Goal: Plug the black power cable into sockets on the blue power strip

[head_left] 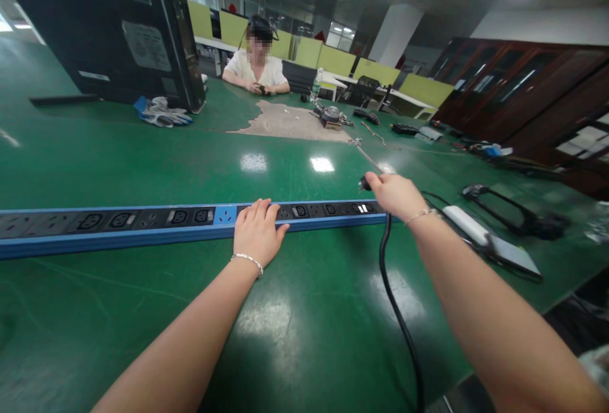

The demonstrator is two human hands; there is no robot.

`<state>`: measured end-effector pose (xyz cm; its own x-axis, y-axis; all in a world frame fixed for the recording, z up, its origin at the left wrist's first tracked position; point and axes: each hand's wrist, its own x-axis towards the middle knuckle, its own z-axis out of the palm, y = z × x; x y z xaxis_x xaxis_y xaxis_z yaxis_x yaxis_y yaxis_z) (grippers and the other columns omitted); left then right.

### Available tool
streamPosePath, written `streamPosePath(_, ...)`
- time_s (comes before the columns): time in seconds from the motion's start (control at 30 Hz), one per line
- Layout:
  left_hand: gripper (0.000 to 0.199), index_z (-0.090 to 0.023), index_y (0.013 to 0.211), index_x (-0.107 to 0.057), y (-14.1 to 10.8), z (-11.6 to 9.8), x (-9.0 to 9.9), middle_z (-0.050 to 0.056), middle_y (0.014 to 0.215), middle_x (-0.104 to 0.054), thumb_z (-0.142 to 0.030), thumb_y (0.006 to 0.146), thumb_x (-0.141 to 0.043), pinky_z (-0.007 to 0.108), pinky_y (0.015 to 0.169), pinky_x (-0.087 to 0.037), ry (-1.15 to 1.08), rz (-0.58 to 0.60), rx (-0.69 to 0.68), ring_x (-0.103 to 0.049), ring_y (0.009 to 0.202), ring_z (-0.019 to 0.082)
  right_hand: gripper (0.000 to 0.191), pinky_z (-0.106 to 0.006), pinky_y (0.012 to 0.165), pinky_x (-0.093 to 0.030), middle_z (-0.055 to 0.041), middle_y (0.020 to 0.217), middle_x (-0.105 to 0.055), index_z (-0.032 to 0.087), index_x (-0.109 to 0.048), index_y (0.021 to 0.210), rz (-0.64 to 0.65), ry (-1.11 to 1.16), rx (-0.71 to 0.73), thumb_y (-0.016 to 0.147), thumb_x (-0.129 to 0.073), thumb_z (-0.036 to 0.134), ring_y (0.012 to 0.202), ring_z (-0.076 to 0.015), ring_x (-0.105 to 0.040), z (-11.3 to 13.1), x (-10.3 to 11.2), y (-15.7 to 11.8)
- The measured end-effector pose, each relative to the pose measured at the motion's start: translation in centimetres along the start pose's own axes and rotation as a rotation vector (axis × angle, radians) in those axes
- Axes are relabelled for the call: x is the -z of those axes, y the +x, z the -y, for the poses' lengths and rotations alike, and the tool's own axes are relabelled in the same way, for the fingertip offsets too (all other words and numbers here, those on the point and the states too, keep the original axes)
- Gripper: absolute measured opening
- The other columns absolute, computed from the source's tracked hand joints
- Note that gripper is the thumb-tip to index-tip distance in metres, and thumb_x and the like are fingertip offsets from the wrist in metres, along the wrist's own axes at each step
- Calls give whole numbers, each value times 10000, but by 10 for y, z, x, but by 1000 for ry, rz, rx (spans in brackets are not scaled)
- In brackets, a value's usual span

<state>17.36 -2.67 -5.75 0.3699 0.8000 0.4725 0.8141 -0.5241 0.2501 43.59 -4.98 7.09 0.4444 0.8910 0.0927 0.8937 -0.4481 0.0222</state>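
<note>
A long blue power strip (157, 235) with black sockets and one blue socket runs across the table in front of me. On its middle, just right of the blue socket, lies my left hand (258, 230), fingers stretched over the top and thumb apart, covering part of the sockets. My right hand (397, 196) is closed round a black plug (365, 183), prongs pointing left, above the right part of the strip. From that hand a thick black cable (392, 292) hangs down over the table toward the near edge.
A black computer case (143, 45) stands at far left, gloves (163, 112) beside it. Across the green table (143, 311) sits a person (257, 73) holding something dark. A water bottle (316, 85) stands far off. At right lie a white-and-grey device (490, 242) and a black frame (514, 210).
</note>
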Motion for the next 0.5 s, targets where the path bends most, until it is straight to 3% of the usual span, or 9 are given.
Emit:
streamPosePath(0.07, 411, -171, 1181, -509, 0, 0, -1, 125, 1280, -535, -398, 840, -472, 405, 1017, -298, -8, -13, 3, -423, 1241, 265, 583, -319, 639, -466, -122, 663, -660, 150, -643, 839, 22, 116, -59, 886, -239, 568, 657, -228, -643, -16, 17, 5)
streamPosePath(0.13, 421, -151, 1181, -506, 0, 1, -1, 135, 1273, -541, -397, 842, -464, 403, 1019, -295, -7, -25, 1, -424, 1242, 267, 508, -304, 554, -458, -64, 535, -605, 162, -617, 806, 102, 245, -89, 872, -316, 565, 495, -187, -589, -32, 20, 6)
streamPosePath(0.27, 418, -143, 1171, -514, -1, 2, -2, 138, 1278, -538, -399, 845, -460, 401, 1017, -294, 0, -31, -17, -425, 1243, 271, 366, -300, 506, -463, -1, 480, -539, 176, -559, 816, 187, 523, -212, 900, -339, 456, 395, -147, -514, -56, -5, 1)
streamPosePath(0.37, 421, -140, 1172, -517, -1, 3, -3, 145, 1286, -532, -398, 843, -464, 404, 1014, -292, -10, -35, -27, -423, 1246, 277, 399, -310, 588, -478, -47, 593, -604, 159, -575, 853, 143, 390, -264, 912, -310, 450, 496, -160, -571, -71, -25, 4)
streamPosePath(0.5, 427, -137, 1172, -517, 0, 3, -5, 150, 1275, -539, -397, 837, -475, 417, 1000, -299, -12, -46, -30, -433, 1233, 286, 427, -304, 741, -453, -171, 901, -663, 122, -609, 918, 90, -15, -157, 918, -287, 401, 863, -232, -632, -90, -35, 16)
